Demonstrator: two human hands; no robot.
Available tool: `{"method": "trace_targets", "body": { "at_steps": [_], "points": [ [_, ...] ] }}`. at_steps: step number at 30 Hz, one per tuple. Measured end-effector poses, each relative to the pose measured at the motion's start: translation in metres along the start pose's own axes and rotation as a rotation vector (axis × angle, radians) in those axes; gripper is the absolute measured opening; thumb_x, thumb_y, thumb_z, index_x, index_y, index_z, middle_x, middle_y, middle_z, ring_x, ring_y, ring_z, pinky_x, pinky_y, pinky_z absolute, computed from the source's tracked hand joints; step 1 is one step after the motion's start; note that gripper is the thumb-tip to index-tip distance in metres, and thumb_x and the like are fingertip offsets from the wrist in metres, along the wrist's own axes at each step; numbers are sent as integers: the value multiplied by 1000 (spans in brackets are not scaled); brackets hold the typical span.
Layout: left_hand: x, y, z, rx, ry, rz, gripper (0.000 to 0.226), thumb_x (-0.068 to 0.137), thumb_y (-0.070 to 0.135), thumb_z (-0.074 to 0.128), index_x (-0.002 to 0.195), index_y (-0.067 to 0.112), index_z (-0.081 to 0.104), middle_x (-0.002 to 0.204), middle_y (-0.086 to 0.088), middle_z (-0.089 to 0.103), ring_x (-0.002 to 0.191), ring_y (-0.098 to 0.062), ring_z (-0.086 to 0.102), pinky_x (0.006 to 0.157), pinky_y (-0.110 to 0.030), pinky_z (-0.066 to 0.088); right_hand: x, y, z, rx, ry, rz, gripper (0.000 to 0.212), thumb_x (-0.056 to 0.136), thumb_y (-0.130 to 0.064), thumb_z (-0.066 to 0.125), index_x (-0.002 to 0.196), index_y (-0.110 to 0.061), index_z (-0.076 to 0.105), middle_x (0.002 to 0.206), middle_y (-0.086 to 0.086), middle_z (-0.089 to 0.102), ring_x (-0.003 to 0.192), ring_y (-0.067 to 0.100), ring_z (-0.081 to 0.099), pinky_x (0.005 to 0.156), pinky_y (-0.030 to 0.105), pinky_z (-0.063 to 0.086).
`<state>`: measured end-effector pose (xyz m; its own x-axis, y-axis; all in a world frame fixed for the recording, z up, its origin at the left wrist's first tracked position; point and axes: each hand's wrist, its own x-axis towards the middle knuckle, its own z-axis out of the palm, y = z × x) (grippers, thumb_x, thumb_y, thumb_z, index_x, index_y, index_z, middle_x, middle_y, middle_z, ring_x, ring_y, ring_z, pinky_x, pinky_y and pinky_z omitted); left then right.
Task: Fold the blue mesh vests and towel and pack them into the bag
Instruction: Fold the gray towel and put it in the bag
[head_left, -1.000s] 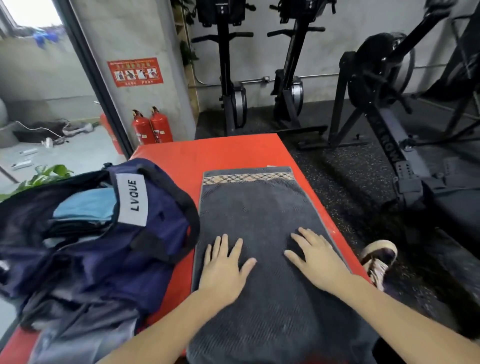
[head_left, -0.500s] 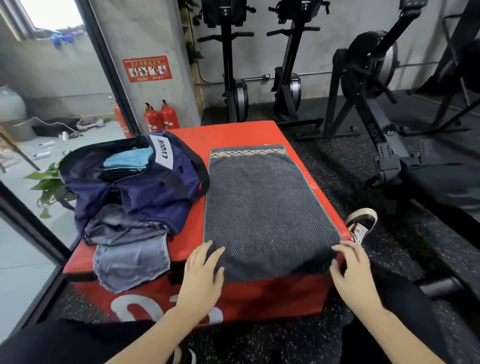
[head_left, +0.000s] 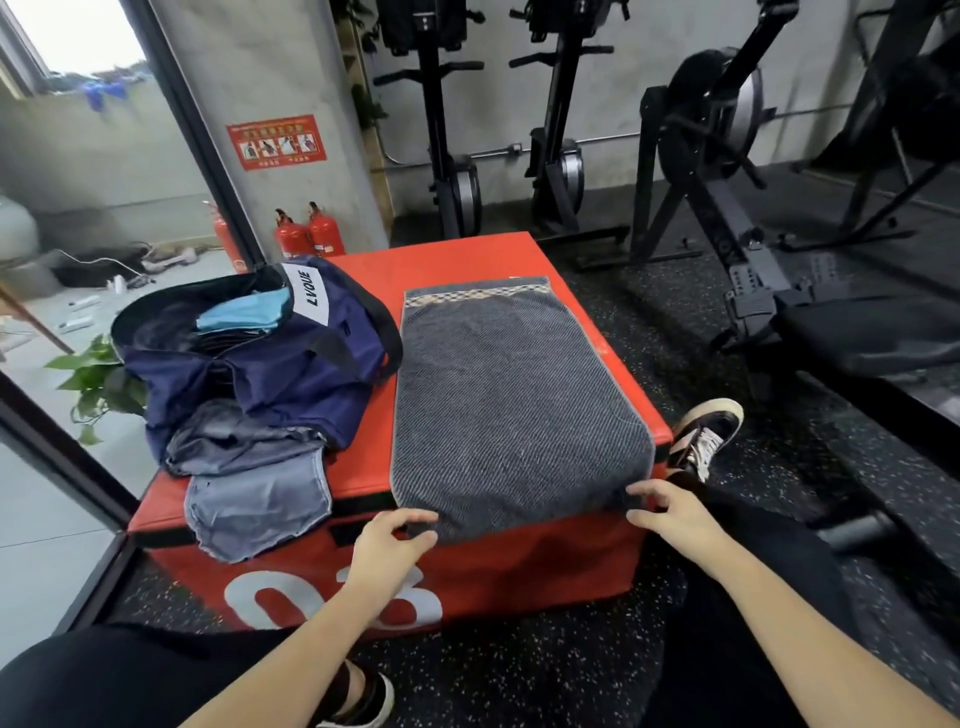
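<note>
A dark grey towel (head_left: 511, 395) lies flat on the right half of a red box (head_left: 457, 270), its near end hanging over the front edge. My left hand (head_left: 387, 540) pinches the near left corner of the towel. My right hand (head_left: 670, 512) pinches the near right corner. The open navy bag (head_left: 270, 353) with a white label sits on the left of the box. Light blue folded fabric (head_left: 244, 314) shows inside it. A grey-blue cloth (head_left: 254, 493) spills from under the bag over the front edge.
Three red fire extinguishers (head_left: 306, 236) stand by a pillar behind the box. Rowing machines (head_left: 727, 171) fill the back and right. A green plant (head_left: 98, 384) grows at the left. My shoe (head_left: 704, 434) rests on the speckled floor beside the box.
I have drawn back from the box. Both hands slid from the towel's middle to its near corners and now pinch them.
</note>
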<state>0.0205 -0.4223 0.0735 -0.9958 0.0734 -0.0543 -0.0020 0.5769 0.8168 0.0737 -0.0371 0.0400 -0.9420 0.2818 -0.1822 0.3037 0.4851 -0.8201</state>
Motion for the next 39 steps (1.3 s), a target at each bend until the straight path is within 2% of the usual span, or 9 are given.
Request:
{"method": "trace_targets", "body": {
  "at_steps": [4, 10, 15, 18, 21, 25, 30, 35, 39],
  "points": [
    [2, -3, -4, -7, -42, -21, 24, 81, 14, 79, 82, 38, 77, 67, 8, 66, 53, -4, 54, 57, -19, 45, -5, -2, 3, 17, -12, -56, 26, 80, -15, 80, 94, -35, 72, 103, -10, 71, 100, 11, 61, 91, 29, 44],
    [-8, 6, -12, 51, -102, 53, 20, 88, 14, 71, 88, 34, 76, 58, 3, 59, 53, -8, 51, 57, -22, 45, -23, -5, 1, 93, 14, -97, 19, 87, -4, 71, 91, -23, 73, 83, 6, 75, 79, 23, 73, 74, 33, 54],
    [-21, 24, -25, 102, -97, 99, 23, 93, 21, 64, 91, 40, 76, 75, -5, 70, 63, -12, 58, 63, -32, 52, -49, -14, -3, 120, 36, -142, 24, 91, 2, 63, 93, -19, 74, 88, 4, 77, 81, 21, 74, 66, 24, 52],
    [-38, 43, -40, 136, -113, 190, 30, 78, 25, 81, 103, 39, 72, 89, 16, 69, 80, 1, 62, 78, -18, 49, -66, -23, -19, 52, 80, -200, 39, 81, 7, 65, 100, -25, 74, 97, -6, 76, 89, 12, 71, 79, 22, 52],
    [-54, 58, -56, 214, -119, 293, 58, 71, 12, 83, 121, 31, 64, 107, 12, 66, 80, 3, 62, 74, -6, 44, -87, -42, -38, -2, 137, -284, 51, 76, 11, 64, 106, -30, 71, 102, -5, 74, 87, 15, 69, 85, 24, 53],
    [-69, 83, -77, 295, 42, 454, 42, 78, 4, 77, 115, 22, 71, 109, 6, 68, 101, -9, 62, 93, -17, 45, -113, -80, -66, 51, 347, -396, 26, 78, -1, 80, 92, -23, 76, 86, -14, 73, 78, -3, 66, 73, 7, 46],
    [-81, 122, -105, 211, 332, 649, 7, 83, 19, 79, 89, 19, 79, 85, 6, 54, 80, -11, 58, 76, -11, 39, -132, -133, -100, 112, 569, -570, 11, 84, -12, 78, 87, -19, 70, 96, 2, 61, 86, 1, 59, 76, 7, 40],
    [-84, 164, -126, -51, 364, 590, 15, 93, 24, 66, 79, 20, 68, 75, 1, 65, 71, -10, 56, 69, -20, 42, -131, -173, -123, 186, 650, -637, 7, 96, -24, 64, 96, -17, 67, 92, -2, 70, 90, 16, 63, 85, 32, 46],
    [-67, 191, -127, -159, 439, 549, 16, 96, 30, 62, 90, 18, 71, 82, 0, 71, 84, -10, 63, 80, -29, 47, -106, -204, -129, 214, 687, -642, 10, 97, -30, 61, 97, -20, 66, 90, -7, 69, 89, 8, 63, 81, 28, 45]
  ]
}}
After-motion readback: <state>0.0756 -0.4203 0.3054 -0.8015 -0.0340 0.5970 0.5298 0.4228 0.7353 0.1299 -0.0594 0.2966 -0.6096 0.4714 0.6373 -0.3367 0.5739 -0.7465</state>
